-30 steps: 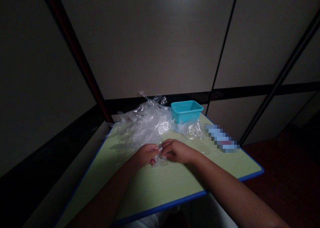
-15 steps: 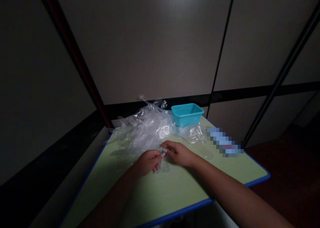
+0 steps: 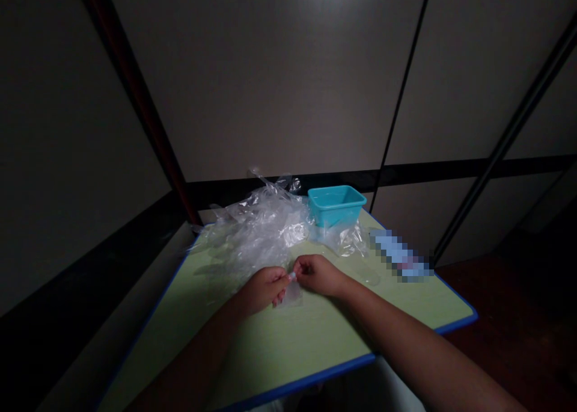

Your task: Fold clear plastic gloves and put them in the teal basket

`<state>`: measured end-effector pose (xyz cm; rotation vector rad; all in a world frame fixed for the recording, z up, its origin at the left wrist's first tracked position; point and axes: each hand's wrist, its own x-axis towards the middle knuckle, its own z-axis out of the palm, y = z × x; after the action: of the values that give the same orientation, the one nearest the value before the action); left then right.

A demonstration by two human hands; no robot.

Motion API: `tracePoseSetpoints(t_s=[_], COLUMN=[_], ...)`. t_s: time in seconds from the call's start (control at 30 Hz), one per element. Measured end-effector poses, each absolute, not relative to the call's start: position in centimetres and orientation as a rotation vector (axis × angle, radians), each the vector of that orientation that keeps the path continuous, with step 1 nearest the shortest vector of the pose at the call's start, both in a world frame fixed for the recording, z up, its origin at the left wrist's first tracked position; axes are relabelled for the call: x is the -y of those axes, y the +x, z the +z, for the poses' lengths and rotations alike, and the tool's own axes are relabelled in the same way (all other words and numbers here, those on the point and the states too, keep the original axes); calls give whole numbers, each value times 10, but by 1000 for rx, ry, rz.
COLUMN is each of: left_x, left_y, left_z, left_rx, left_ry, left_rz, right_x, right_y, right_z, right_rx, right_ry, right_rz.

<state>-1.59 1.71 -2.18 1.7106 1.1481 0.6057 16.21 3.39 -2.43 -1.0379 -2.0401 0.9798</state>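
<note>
Over the middle of the table, my left hand [image 3: 265,288] and my right hand [image 3: 318,273] meet with their fingertips almost touching. A small clear plastic bag [image 3: 293,296] hangs below the fingertips, and both hands pinch it near its upper edge. The left fingers are curled in, with the thumb on top. On the right, thumb and forefinger are closed together at the bag. Just beyond the hands lies a large loose heap of clear plastic bags [image 3: 265,225]. Whether anything is inside the pinched bag is too small to tell.
A turquoise plastic basin [image 3: 337,212] stands at the back of the light green table [image 3: 288,352], with crumpled clear plastic [image 3: 351,242] before it. To the right lies a blurred-out blue item [image 3: 401,255]. Cupboard doors [image 3: 279,87] rise behind the table.
The right fingers have closed in from a looser, spread pose to a pinch by the left thumb. The small bag now hangs flatter below the hands. The view has shifted slightly.
</note>
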Motion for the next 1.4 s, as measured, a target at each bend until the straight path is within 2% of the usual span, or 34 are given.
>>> tracePoseSetpoints(t_s=[0.1, 0.23, 0.33, 0.53, 0.83, 1.4], left_x=[-14, -7, -5, -8, -8, -12], left_y=[-18, -24, -27, -31, -28, -39], left_z=[-16, -3, -1, -6, -4, -9], left_rx=[-1161, -1168, -1080, -1080, -1166, -1333], left_ry=[1796, 2364, 2600, 2592, 2629, 2582], left_rz=[643, 808, 709, 575, 563, 533], right_x=[-37, -38, -37, -36, -33, -28], right_y=[160, 162, 164, 167, 172, 175], right_z=[-30, -31, -29, -25, -20, -20], right_rx=[2016, 2002, 2003, 1970, 1954, 2058], right_ry=[-1064, -1077, -1082, -1070, -1018, -1125], right_rz=[1010, 1037, 1072, 1163, 1255, 1198])
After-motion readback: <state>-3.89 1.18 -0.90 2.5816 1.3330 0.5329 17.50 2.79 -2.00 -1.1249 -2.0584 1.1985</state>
